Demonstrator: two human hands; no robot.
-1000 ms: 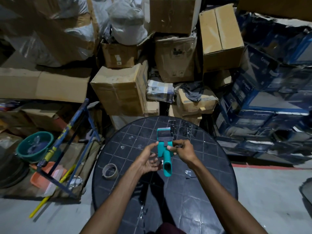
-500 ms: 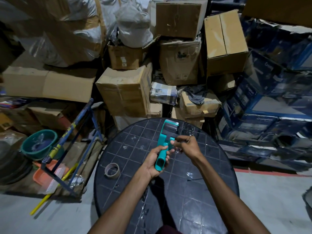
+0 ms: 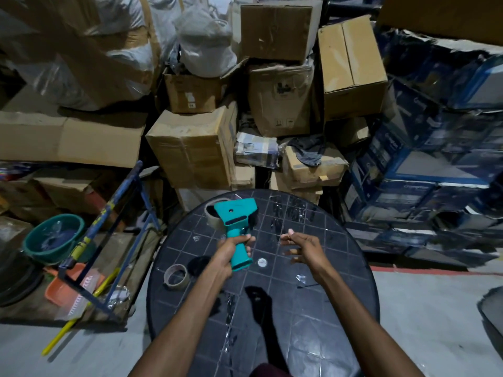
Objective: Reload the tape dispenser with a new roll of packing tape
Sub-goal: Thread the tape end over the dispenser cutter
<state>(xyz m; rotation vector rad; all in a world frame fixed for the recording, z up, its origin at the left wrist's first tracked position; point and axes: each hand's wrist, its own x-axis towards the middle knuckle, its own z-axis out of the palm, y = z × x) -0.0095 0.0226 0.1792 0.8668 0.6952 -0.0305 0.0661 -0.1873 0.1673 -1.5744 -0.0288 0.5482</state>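
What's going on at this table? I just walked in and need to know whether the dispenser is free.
A person is reloading a teal tape dispenser. The left hand grips its handle and holds it above the round dark table, with a tape roll showing at its head. The right hand hovers beside it, fingers loose, holding nothing. Another roll lies on the table by the left forearm.
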